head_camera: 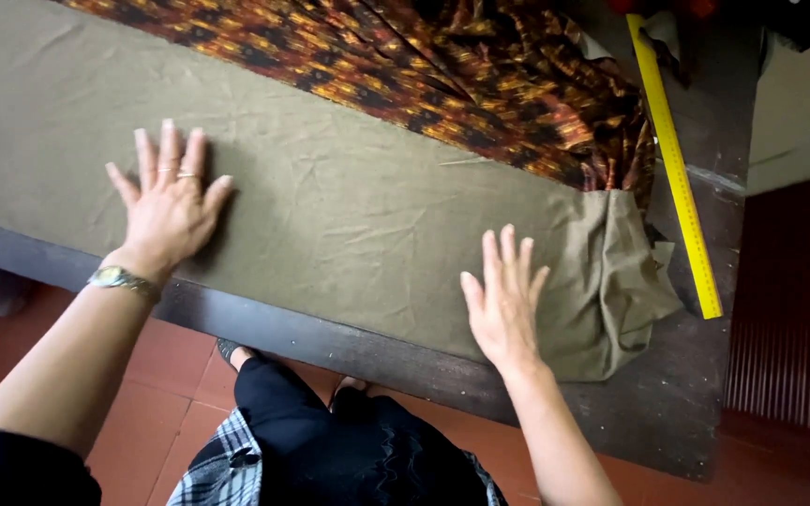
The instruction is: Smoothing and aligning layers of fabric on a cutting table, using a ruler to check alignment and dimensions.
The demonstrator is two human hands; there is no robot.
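The olive cloth (349, 215) is cut off at the left edge of the view, and its far side is hidden under a patterned orange-and-brown fabric (461, 75). Its right end is bunched into folds near the worktop (677, 412) corner. The cloth is laid flat along the worktop's near edge, its long axis running from upper left to lower right. The left hand (169, 206) is pressed palm-down on it with fingers spread; a watch is worn on that wrist. The right hand (503, 305) is likewise laid flat, fingers spread, near the bunched end. A yellow ruler (675, 164) is seen beside the fabrics.
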